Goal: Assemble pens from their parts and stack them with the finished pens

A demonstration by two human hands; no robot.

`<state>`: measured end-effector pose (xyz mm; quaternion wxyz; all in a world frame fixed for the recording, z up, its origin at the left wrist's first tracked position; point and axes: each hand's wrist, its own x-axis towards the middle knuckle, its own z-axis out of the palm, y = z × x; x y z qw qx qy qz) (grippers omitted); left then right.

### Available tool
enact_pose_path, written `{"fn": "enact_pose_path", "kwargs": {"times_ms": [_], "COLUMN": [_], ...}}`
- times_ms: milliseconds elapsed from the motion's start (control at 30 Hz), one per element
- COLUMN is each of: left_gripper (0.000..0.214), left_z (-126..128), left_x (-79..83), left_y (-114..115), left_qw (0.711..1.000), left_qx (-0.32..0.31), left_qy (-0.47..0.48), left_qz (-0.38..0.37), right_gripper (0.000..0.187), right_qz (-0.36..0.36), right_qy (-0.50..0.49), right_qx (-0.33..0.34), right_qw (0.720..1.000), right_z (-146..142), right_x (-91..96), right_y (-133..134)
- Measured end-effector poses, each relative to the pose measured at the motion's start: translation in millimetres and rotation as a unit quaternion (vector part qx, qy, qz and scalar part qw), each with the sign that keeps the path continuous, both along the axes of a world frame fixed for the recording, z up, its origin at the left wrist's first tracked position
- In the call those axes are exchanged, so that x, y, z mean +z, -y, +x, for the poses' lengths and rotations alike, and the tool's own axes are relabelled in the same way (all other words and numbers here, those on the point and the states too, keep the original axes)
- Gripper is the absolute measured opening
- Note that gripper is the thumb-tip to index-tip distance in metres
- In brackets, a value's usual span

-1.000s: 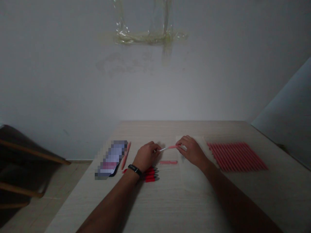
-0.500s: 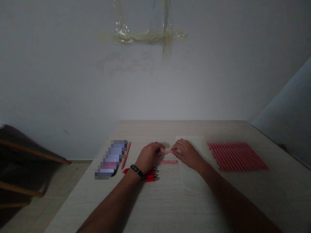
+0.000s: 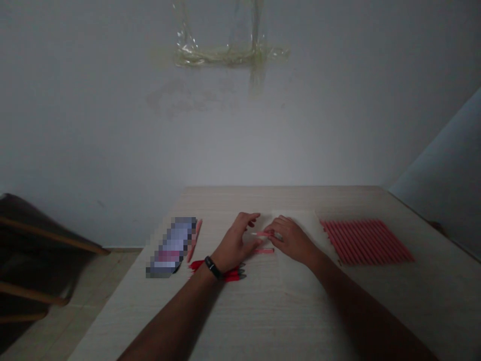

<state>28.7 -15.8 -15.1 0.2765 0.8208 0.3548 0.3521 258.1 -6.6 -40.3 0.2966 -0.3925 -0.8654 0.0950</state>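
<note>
Right at the table's [image 3: 240, 321] near edge, two bare forearms reach in, and here's the action: the left hand [image 3: 236, 243], black wristband [image 3: 213, 267] on the wrist, stands open, fingers lifted and spread, holding nothing. Beside it, the right hand [image 3: 291, 240] is curled closed, pinching a slim pink tube [image 3: 264, 233] whose pale tip pokes out toward the left hand, close but apparently not touching. Just below that grip, a second pink tube [image 3: 264, 250] lies flat on a white paper sheet [image 3: 300, 223], near the right hand's edge. Tucked by the left wrist, a small bunch of red pen parts [image 3: 235, 275] with dark tips sits on the table, partly hidden. Further left, another pink tube [image 3: 195, 239] lies at a slant against a pixelated block, likely a phone [image 3: 172, 248]. Off to the right, well apart from both hands, a big bank of pink tubes [image 3: 366, 242] lies side by side, far outnumbering the red parts in view. Beyond the far edge, a taped plastic sheet [image 3: 229, 55] clings to the grey wall [image 3: 112, 125].
</note>
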Motion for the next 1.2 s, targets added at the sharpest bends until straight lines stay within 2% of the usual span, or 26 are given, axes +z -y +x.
{"fn": "enact_pose_path", "kwargs": {"times_ms": [67, 133, 267, 400, 500, 633, 733, 967, 1200], "left_gripper": [0.074, 0.072, 0.035, 0.014, 0.006, 0.007, 0.009, 0.009, 0.010], "left_z": [-2, -5, -7, -4, -2, -8, -14, -17, -19], "left_x": [0.8, -0.5, -7.3, -11.3, -9.4, -5.6, -6.3, -10.3, -8.6], "left_y": [-1, -2, -7, -7, -7, -9, -12, -14, -14], "left_qw": [1.000, 0.999, 0.988, 0.974, 0.975, 0.978, 0.976, 0.975, 0.976], "left_qx": [0.014, 0.026, 0.015, -0.029, -0.017, 0.076, 0.109, 0.131, 0.123], "left_qy": [-0.001, -0.027, -0.155, -0.225, -0.221, -0.193, -0.185, -0.181, -0.177], "left_qz": [0.004, 0.007, -0.003, -0.010, -0.013, -0.022, -0.024, -0.017, -0.003], "right_gripper": [0.012, 0.014, 0.016, 0.016, 0.016, 0.015, 0.014, 0.015, 0.013], "right_qz": [0.003, 0.008, 0.014, 0.019, 0.022, 0.032, 0.038, 0.048, 0.052], "right_qy": [-0.003, -0.010, -0.024, -0.027, -0.024, -0.028, -0.026, -0.014, 0.005], "right_qx": [-0.007, -0.015, -0.035, -0.049, -0.049, -0.067, -0.081, -0.081, -0.087], "right_qw": [1.000, 1.000, 0.999, 0.998, 0.998, 0.997, 0.996, 0.995, 0.995], "right_z": [6, 12, 22, 26, 27, 29, 32, 34, 36], "right_x": [-1.8, -3.5, -4.3, -2.9, -1.5, -0.4, -0.6, -0.1, -0.6], "right_y": [-3, -6, -11, -13, -12, -13, -14, -14, -15]}}
